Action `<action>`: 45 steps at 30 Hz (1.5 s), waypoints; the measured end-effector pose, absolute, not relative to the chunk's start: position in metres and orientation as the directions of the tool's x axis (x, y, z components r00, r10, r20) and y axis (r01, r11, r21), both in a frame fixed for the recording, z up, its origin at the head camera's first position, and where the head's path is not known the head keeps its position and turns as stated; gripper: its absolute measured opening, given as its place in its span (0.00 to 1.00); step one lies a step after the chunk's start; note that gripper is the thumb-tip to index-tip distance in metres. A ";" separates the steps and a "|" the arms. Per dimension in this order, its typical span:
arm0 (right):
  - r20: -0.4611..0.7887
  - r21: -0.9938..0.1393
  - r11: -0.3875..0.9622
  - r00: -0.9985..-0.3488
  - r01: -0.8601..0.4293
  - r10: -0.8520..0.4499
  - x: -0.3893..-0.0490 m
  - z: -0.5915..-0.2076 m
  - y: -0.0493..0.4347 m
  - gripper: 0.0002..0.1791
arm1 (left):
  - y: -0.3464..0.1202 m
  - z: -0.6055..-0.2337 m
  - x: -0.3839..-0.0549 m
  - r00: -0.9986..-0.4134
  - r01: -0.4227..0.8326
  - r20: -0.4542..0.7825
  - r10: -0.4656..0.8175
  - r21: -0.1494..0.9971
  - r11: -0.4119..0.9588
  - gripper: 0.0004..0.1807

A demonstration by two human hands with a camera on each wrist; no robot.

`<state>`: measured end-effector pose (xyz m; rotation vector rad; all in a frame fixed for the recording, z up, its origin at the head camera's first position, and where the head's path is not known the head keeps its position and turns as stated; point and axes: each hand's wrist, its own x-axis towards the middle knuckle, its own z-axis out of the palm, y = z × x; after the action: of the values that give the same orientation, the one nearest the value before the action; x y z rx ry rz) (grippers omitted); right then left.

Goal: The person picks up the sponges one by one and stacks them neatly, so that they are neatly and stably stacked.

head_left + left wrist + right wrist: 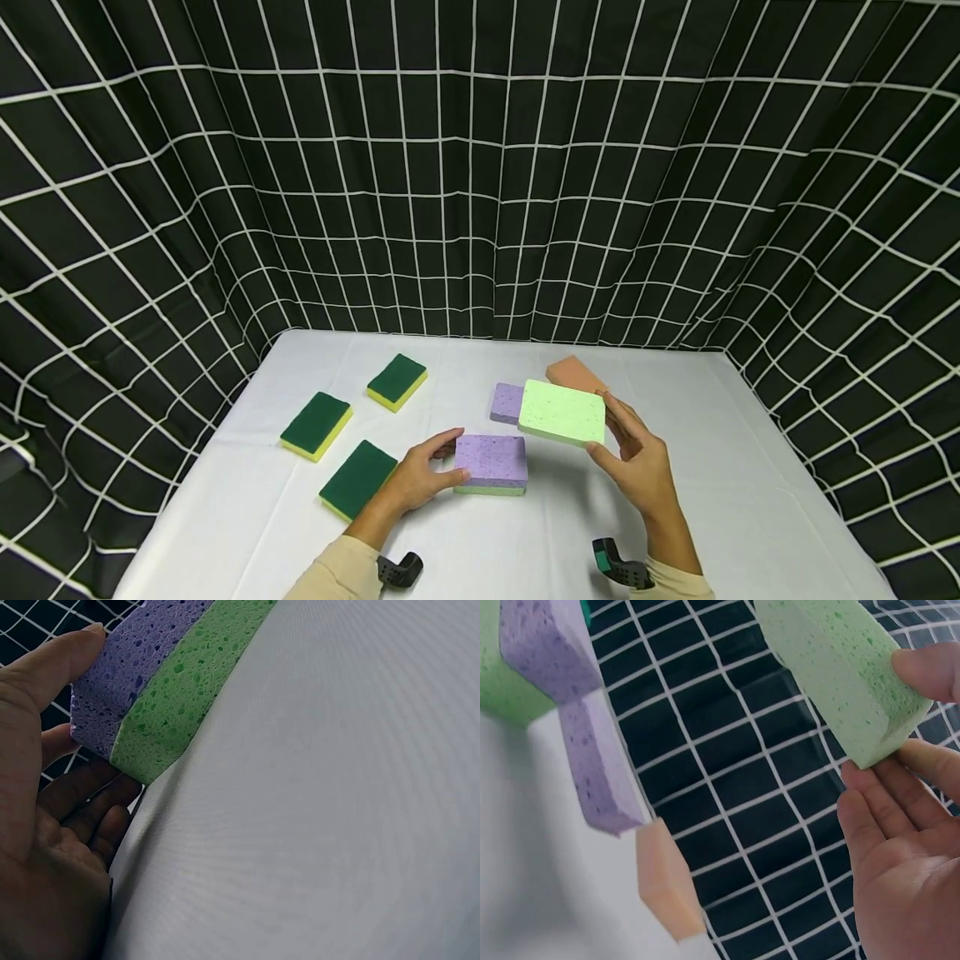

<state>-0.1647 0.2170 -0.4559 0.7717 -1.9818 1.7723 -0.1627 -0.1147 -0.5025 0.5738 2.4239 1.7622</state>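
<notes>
My right hand (645, 467) has the light green sponge (562, 412) pinched by its near short edge, thumb on top and fingers underneath, holding it up off the desk (675, 400). It hangs above and a little right of the purple sponge (491, 460), well clear of it. My left hand (416, 479) is closed on that purple sponge at its left end, thumb on the upper face and fingers curled round the side. From the left wrist view I can see it sits flush on a darker green sponge (187, 697), the two forming a short stack resting on the desk.

Behind the lifted piece lie a second purple sponge (507, 402) and an orange sponge (576, 373), close together. Three green-and-yellow scouring sponges (316, 424) sit well apart on the left side of the desk.

I judge the light green sponge to be very light, soft and springy. The open pores give plenty of friction, so slipping seems unlikely, but a hard squeeze would dent the edge and tilt the slab. A gentle pinch across the short edge, or a hold spanning both long sides, should keep it flat. Nothing here looks fragile
</notes>
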 end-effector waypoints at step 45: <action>0.489 -0.851 0.011 -0.801 -0.525 -0.345 -0.177 -0.511 0.149 0.39 | -0.118 -0.547 -0.181 -0.919 0.267 0.176 0.354 0.936 0.229 0.43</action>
<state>-0.1770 0.1492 -0.5106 0.9236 -2.1269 1.9020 -0.1815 -0.1177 -0.5467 0.6088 2.4036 1.8067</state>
